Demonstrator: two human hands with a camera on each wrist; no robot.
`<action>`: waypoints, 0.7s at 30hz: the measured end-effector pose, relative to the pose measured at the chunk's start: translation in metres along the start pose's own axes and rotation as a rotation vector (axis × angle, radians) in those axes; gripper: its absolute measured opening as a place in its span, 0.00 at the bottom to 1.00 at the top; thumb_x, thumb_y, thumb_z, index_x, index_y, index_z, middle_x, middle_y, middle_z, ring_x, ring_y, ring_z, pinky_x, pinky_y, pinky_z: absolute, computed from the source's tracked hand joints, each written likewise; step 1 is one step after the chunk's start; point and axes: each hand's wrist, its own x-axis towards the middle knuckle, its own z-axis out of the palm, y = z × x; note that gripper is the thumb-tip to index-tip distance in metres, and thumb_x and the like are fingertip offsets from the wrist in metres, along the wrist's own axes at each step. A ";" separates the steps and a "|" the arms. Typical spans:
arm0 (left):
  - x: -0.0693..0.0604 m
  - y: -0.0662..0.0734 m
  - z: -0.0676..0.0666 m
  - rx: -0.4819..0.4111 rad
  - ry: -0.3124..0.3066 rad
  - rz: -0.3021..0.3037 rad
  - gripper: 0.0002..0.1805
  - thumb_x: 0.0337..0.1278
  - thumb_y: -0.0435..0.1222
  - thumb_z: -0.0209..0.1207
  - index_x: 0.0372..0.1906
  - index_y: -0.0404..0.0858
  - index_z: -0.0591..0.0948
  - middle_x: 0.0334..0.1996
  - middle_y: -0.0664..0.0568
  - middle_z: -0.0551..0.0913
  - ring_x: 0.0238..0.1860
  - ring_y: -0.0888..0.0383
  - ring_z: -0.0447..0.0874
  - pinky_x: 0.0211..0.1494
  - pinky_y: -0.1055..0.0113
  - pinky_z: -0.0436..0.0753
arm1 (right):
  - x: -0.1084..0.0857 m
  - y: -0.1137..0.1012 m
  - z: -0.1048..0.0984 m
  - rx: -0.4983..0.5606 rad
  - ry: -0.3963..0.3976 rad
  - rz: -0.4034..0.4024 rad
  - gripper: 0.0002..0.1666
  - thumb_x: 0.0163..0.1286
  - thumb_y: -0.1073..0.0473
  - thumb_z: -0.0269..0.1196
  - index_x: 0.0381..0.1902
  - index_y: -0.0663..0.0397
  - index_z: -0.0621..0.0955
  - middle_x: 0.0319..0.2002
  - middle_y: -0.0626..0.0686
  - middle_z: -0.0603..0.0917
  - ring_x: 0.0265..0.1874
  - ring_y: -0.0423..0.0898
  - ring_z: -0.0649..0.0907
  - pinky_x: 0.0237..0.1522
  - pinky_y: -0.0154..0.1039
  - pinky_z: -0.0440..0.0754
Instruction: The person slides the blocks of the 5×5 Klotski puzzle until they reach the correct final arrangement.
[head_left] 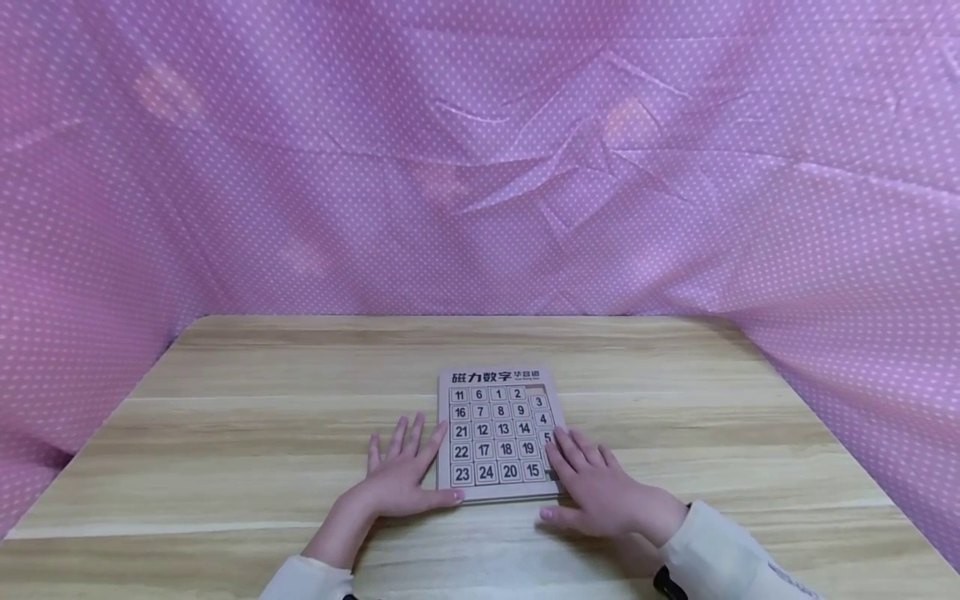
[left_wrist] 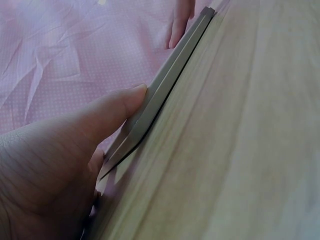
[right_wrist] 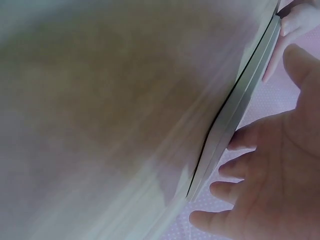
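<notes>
A number sliding puzzle (head_left: pixel 504 492) lies flat on the table, its tiles facing up and dark characters along its top border. In its right column, the tiles 3, 4 and 5 sit lower than their rows, with a bare gap at the top right corner. My left hand (head_left: pixel 401 479) spreads beside the left edge, thumb on the lower left corner and index fingertip at the side. Straight fingers of my right hand (head_left: pixel 603 492) touch the right column and cover part of it; the thumb stays off the board. Both wrist views show the puzzle's thin side edge (left_wrist: pixel 165 85).
The wood-grain table (head_left: pixel 225 433) extends around the puzzle on all sides. A pink dotted cloth (head_left: pixel 480 233) hangs behind the table and along both its sides.
</notes>
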 end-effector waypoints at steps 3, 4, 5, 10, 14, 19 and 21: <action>0.000 -0.001 0.001 -0.003 0.000 -0.001 0.53 0.34 0.69 0.49 0.67 0.47 0.47 0.65 0.39 0.38 0.63 0.43 0.28 0.55 0.41 0.26 | 0.005 0.003 0.000 -0.006 0.001 0.013 0.51 0.57 0.31 0.46 0.63 0.66 0.52 0.64 0.65 0.44 0.61 0.61 0.45 0.54 0.63 0.47; 0.000 -0.001 0.001 0.001 -0.002 -0.004 0.53 0.34 0.69 0.48 0.67 0.47 0.47 0.65 0.40 0.38 0.63 0.43 0.28 0.55 0.42 0.26 | 0.007 0.003 0.000 -0.011 -0.001 0.019 0.51 0.57 0.31 0.46 0.63 0.66 0.52 0.64 0.65 0.44 0.61 0.61 0.45 0.54 0.63 0.47; 0.000 -0.001 0.001 -0.002 -0.002 -0.004 0.53 0.34 0.69 0.48 0.67 0.47 0.47 0.65 0.40 0.38 0.63 0.43 0.29 0.55 0.42 0.26 | 0.009 0.004 0.000 -0.018 -0.001 0.023 0.52 0.57 0.31 0.46 0.64 0.66 0.52 0.64 0.65 0.44 0.61 0.61 0.45 0.54 0.63 0.47; 0.000 -0.001 0.002 -0.010 0.000 -0.005 0.54 0.34 0.69 0.49 0.67 0.47 0.47 0.65 0.39 0.38 0.63 0.43 0.29 0.55 0.42 0.26 | 0.016 0.006 -0.003 -0.046 -0.006 0.033 0.52 0.56 0.30 0.45 0.63 0.65 0.52 0.64 0.65 0.45 0.61 0.62 0.45 0.54 0.63 0.48; 0.000 0.000 0.002 -0.018 0.005 -0.009 0.54 0.33 0.69 0.49 0.67 0.47 0.48 0.65 0.39 0.38 0.63 0.43 0.29 0.55 0.42 0.26 | 0.019 0.003 -0.005 -0.053 0.011 0.030 0.51 0.57 0.31 0.46 0.63 0.66 0.54 0.64 0.65 0.46 0.61 0.61 0.46 0.54 0.62 0.48; 0.000 0.000 0.002 -0.014 0.006 -0.006 0.53 0.34 0.69 0.49 0.67 0.47 0.48 0.65 0.39 0.38 0.63 0.42 0.29 0.55 0.41 0.26 | 0.023 -0.012 -0.004 -0.055 0.009 -0.034 0.50 0.57 0.30 0.44 0.63 0.63 0.54 0.64 0.64 0.44 0.61 0.61 0.44 0.54 0.62 0.46; 0.000 0.001 0.002 -0.011 0.008 -0.003 0.53 0.34 0.69 0.48 0.67 0.47 0.48 0.65 0.39 0.39 0.63 0.42 0.29 0.55 0.41 0.27 | 0.026 -0.021 -0.002 -0.067 -0.007 -0.079 0.48 0.57 0.30 0.43 0.64 0.58 0.54 0.64 0.63 0.43 0.62 0.60 0.43 0.55 0.61 0.45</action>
